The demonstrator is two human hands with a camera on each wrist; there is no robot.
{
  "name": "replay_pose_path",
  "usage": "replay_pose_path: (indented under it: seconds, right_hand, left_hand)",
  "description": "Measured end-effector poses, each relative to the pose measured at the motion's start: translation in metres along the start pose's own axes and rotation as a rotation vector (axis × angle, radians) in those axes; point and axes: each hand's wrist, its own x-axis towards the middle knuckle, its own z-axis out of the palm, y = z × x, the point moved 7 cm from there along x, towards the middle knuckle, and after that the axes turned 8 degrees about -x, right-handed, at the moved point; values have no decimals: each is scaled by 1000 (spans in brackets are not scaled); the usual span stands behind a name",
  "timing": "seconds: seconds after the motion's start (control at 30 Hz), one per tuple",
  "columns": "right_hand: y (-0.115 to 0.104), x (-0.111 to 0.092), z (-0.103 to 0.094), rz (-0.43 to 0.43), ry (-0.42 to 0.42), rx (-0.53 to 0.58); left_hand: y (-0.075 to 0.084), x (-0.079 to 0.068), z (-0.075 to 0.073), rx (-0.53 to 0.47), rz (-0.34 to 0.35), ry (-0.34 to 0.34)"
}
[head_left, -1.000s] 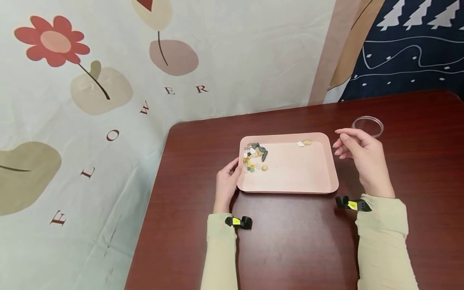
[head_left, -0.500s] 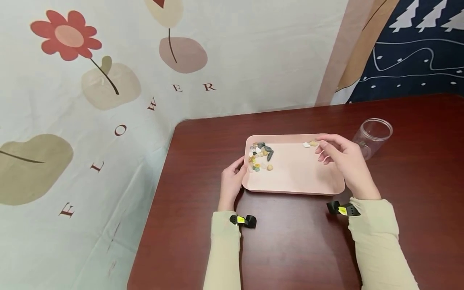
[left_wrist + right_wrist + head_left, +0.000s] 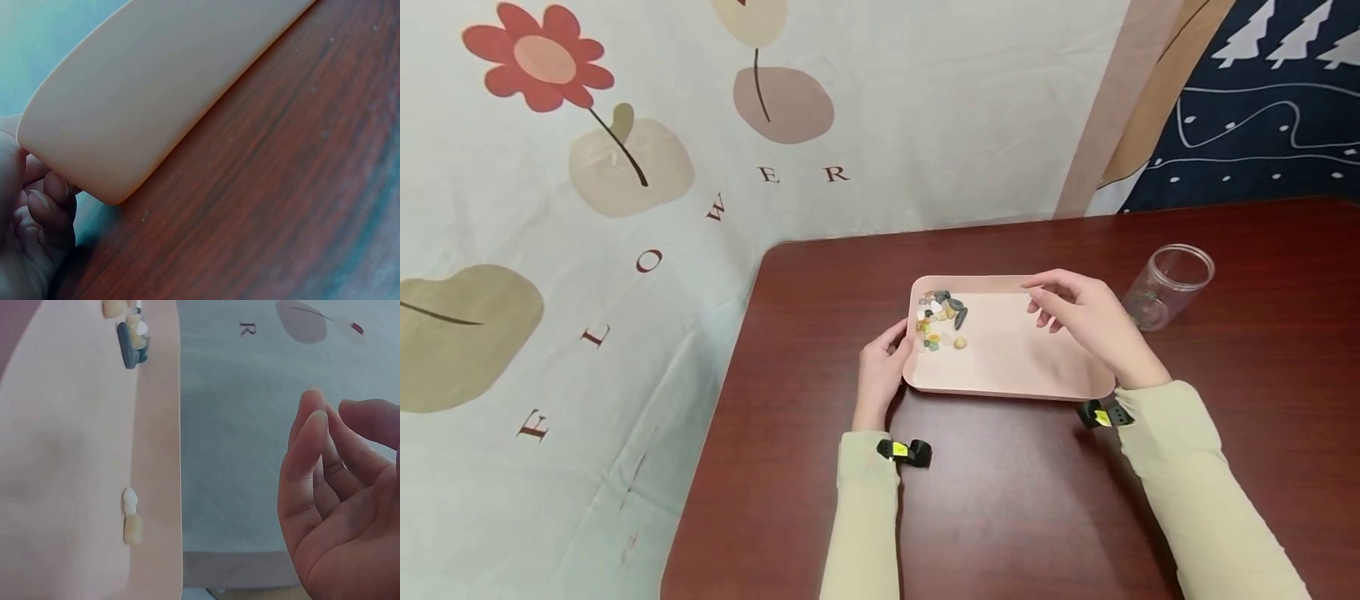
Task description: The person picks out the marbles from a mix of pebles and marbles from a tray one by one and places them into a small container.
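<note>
My left hand [image 3: 880, 371] grips the left end of a pink tray [image 3: 1000, 362]. In the left wrist view its fingers curl in at the tray's corner. A cluster of mixed small pebbles [image 3: 934, 310] lies along the tray's left side, with a dark oblong pebble [image 3: 960, 318] and a round tan pebble [image 3: 960, 342] beside it. Over the tray's back right part hovers my right hand [image 3: 1078, 321], fingers loosely bent, nothing in it. The right wrist view shows a white pebble [image 3: 130, 500] touching a tan one [image 3: 133, 529] by the tray wall; the hand hides both from the head view.
A clear jar [image 3: 1165, 292] stands right of the tray, behind the right wrist, with something small at its bottom. The dark red table [image 3: 1000, 500] extends around the tray. A printed cloth [image 3: 925, 108] hangs along the table's back and left.
My right hand has moved left from beside the jar to above the tray, covering the white and tan pebbles. More of the jar now shows. My left hand stays on the tray.
</note>
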Motion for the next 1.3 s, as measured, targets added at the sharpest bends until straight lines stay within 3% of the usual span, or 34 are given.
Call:
replay_pose_path:
  seconds: [0.27, 0.43, 0.53, 1.1, 1.3]
  right_hand:
    - [-15, 16, 15, -64, -129, -141]
    - [-27, 27, 32, -129, -246, -204]
    - [-30, 31, 44, -126, -316, -231]
    - [-29, 67, 106, -138, -488, -400]
    - [-32, 72, 122, -140, -545, -420]
  left_hand:
    - [0, 0, -1, -5, 4, -5]
    - [2, 0, -3, -7, 15, -2]
    - [1, 0, -2, -10, 17, -8]
    - [4, -2, 1, -6, 18, -17]
    - [7, -1, 1, -66, 42, -23]
